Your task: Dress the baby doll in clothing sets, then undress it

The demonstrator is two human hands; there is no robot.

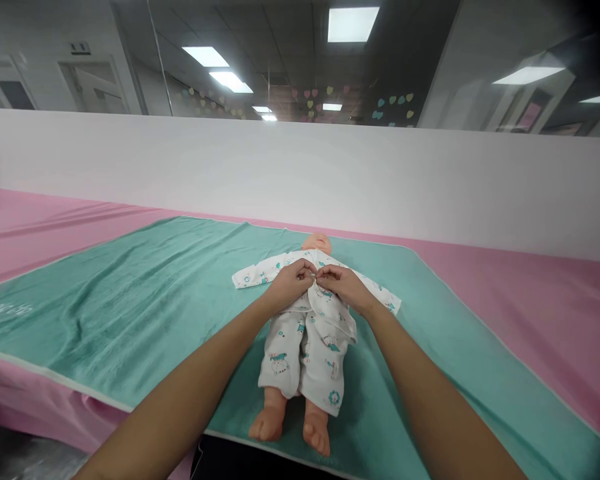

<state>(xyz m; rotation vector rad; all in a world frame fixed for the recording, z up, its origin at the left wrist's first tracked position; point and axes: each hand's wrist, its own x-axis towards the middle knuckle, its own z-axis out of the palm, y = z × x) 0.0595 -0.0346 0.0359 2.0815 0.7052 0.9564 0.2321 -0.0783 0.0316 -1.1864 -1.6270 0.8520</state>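
Observation:
A baby doll [319,243] lies on its back, its head away from me and its bare feet toward me. It wears a white printed pajama top [330,305] and matching pants [324,363], with both sleeves spread out sideways. Over the doll's chest, my left hand [294,285] pinches the front edge of the top. Close beside it, my right hand [344,285] pinches the same front opening, fingertips nearly meeting those of the left. Whatever small fastening lies between the fingertips is too small to make out.
Under the doll is a green towel [145,313] with white edging, spread over a pink cloth [545,300]. A low white wall [290,173] runs along the far side, with a large glass or mirror panel [300,60] above it. The cloth's near edge drops off at lower left.

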